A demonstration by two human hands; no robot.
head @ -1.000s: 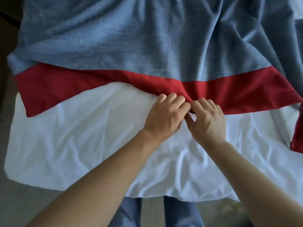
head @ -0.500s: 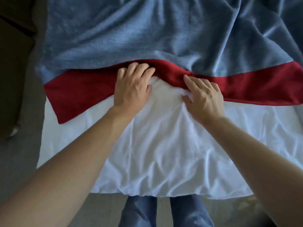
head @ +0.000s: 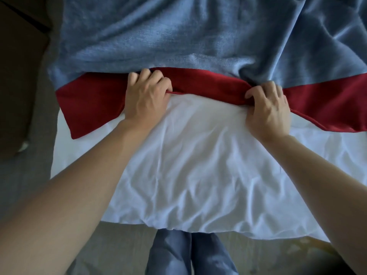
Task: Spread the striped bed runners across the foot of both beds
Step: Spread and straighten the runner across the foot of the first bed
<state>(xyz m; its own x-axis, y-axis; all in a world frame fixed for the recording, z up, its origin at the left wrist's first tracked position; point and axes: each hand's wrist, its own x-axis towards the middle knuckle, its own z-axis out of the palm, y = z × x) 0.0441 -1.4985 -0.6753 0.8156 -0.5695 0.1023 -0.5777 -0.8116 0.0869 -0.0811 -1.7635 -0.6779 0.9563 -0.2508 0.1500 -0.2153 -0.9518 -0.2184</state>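
Observation:
The bed runner lies across the bed as a wide grey-blue band (head: pixel 178 36) with a red band (head: pixel 327 104) along its near edge. Below it the white sheet (head: pixel 198 165) covers the foot of the bed and hangs over the near edge. My left hand (head: pixel 146 98) is closed on the red band left of the middle, fingers curled over its bunched edge. My right hand (head: pixel 267 110) grips the red band further right, where the cloth is pinched into a fold. Between the two hands the red band is pulled narrow.
Grey carpet (head: pixel 25 175) runs along the left side and in front of the bed. A dark piece of furniture (head: pixel 17 76) stands at the far left. My legs in blue trousers (head: pixel 188 255) stand at the bed's foot.
My hands were side by side at the middle of the red band and have moved apart along it. Both now clench the red cloth, bunching it. The view has shifted left.

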